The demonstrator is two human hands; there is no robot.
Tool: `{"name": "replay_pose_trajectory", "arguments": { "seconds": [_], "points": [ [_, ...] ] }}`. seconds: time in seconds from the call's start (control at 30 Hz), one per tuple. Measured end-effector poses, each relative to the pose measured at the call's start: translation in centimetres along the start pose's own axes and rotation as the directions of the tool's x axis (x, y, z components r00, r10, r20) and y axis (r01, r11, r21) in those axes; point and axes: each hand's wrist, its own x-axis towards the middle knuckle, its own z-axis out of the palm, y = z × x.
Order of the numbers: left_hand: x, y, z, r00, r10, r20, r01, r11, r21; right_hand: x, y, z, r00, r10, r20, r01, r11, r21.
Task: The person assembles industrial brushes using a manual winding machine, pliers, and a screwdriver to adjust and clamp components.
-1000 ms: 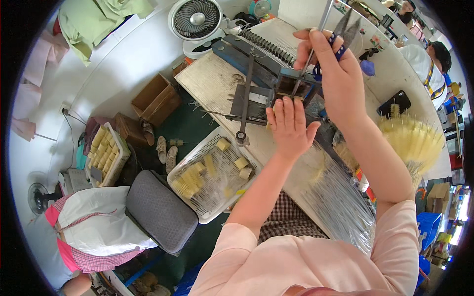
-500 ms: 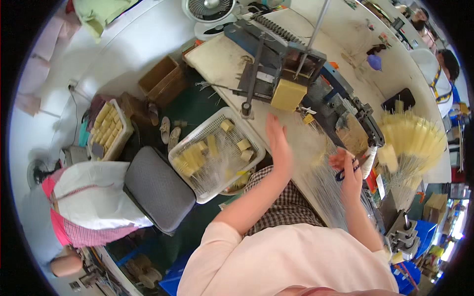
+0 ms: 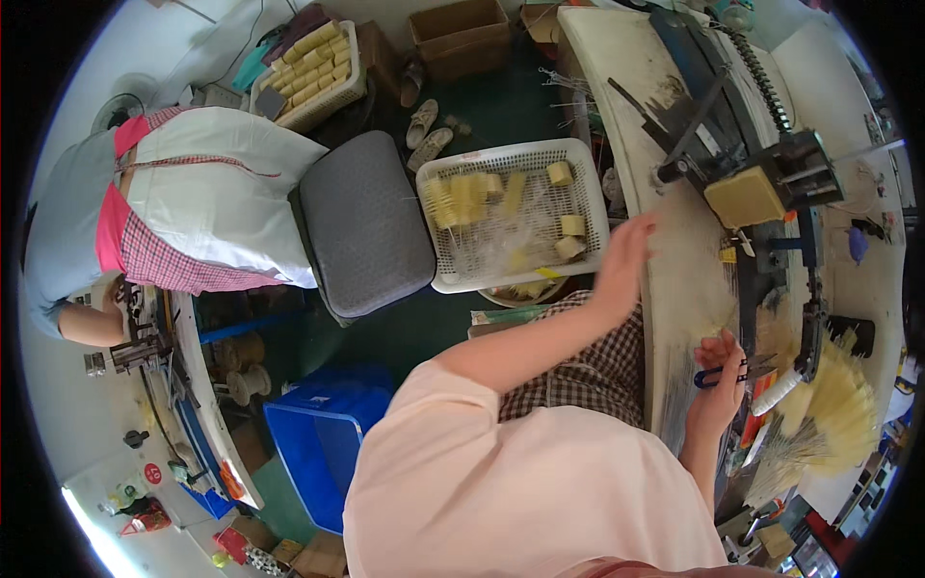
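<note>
My left hand (image 3: 626, 265), blurred by motion, is stretched out over the near edge of the worktable (image 3: 670, 318), fingers extended and holding nothing. It is between a white perforated basket (image 3: 438, 275) and a bench machine carrying a yellow block (image 3: 745, 198). Over the table's nearer part, my right hand (image 3: 721, 385) has dark-blue-handled scissors (image 3: 708, 377) in its grip, their blades pointing right. Thin metal wires (image 3: 674, 376) lie beside that hand. Right of it spreads a large fan of yellow bristle-like pieces on wires (image 3: 836, 400). Several yellow pieces (image 3: 469, 197) are inside the basket.
A grey-cushioned chair (image 3: 368, 226) stands left of the basket. Beyond it a person in a white apron (image 3: 212, 193) works at another bench. A blue bin (image 3: 294, 438) sits on the floor. At the back are a basket of yellow rolls (image 3: 355, 72) and a cardboard box (image 3: 461, 43).
The view has swung left, shifting the worktable rightward and bringing the blue bin and other bench into sight. My left hand stays outstretched beside the table; my right hand still holds the scissors.
</note>
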Motion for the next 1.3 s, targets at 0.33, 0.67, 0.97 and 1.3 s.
{"name": "replay_pose_trajectory", "arguments": {
  "seconds": [0.33, 0.67, 0.97, 1.3],
  "points": [
    [6.7, -9.1, -23.6, 0.995, -0.066, -0.076, 0.083, 0.105, 0.991, 2.7, -0.4, 5.8, 0.984, 0.156, 0.080, -0.149, 0.984, -0.094],
    [15.5, -10.5, -27.1, 0.947, -0.296, -0.129, -0.060, -0.554, 0.830, 3.4, -0.8, 7.9, 0.970, 0.238, -0.055, -0.242, 0.965, -0.097],
    [10.6, -2.8, -24.4, 0.993, -0.004, 0.114, -0.114, -0.112, 0.987, 3.1, -0.8, 8.3, 0.969, 0.248, 0.014, -0.245, 0.964, -0.105],
    [-2.7, 6.1, -12.7, 0.945, -0.317, 0.076, 0.320, 0.947, -0.018, 0.2, 0.0, 9.4, 0.912, 0.153, 0.382, -0.178, 0.984, 0.030]
  ]
}}
